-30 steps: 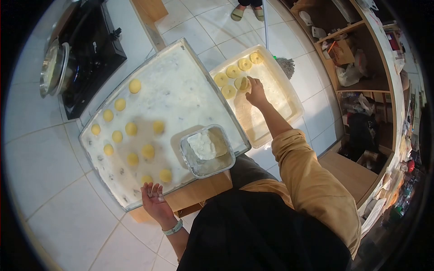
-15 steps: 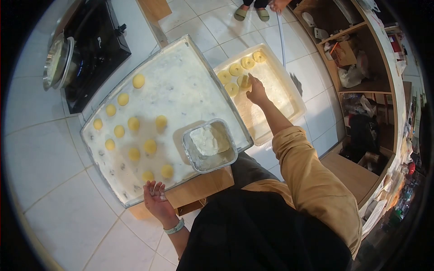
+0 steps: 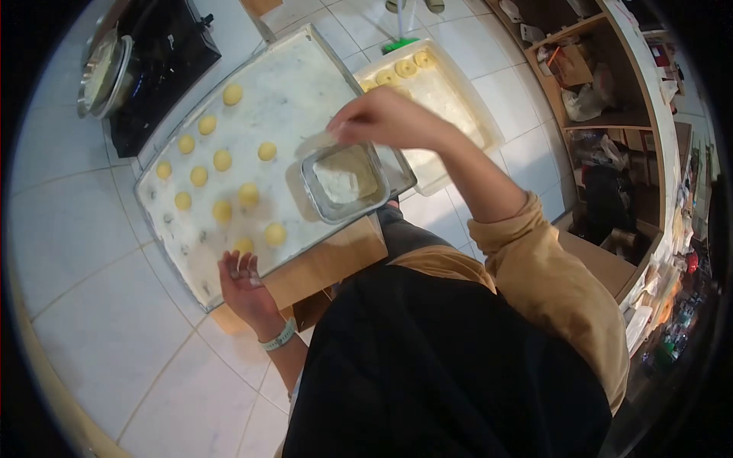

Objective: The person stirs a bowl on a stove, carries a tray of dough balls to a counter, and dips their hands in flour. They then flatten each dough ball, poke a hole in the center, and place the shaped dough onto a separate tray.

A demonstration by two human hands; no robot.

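Several round yellow dough balls (image 3: pixel 248 194) sit on a large flour-dusted board (image 3: pixel 305 76). My left hand (image 3: pixel 248 294) rests palm up at the board's near left edge, fingers loosely apart, close to the nearest dough ball (image 3: pixel 243 246). Over the right part of the board is my right hand (image 3: pixel 385 118), its fingertips pointing left, just above a square metal tin (image 3: pixel 311 191) of white flour (image 3: pixel 338 183). Its fingers are blurred, and what they hold, if anything, does not show. Flattened dough rings (image 3: pixel 405 69) lie in a cream tray (image 3: pixel 466 99), partly hidden by that hand.
A black stove (image 3: pixel 164 69) with metal bowls (image 3: pixel 107 76) stands at the upper left. Wooden shelves (image 3: pixel 611 88) with bags and boxes line the right. A green broom head (image 3: pixel 399 45) and another person's slippers (image 3: pixel 431 6) show at the top on the tiled floor.
My right hand has moved left from the dough rings in the cream tray to above the flour tin. My left hand stays by the same dough ball. The whole view has shifted slightly.
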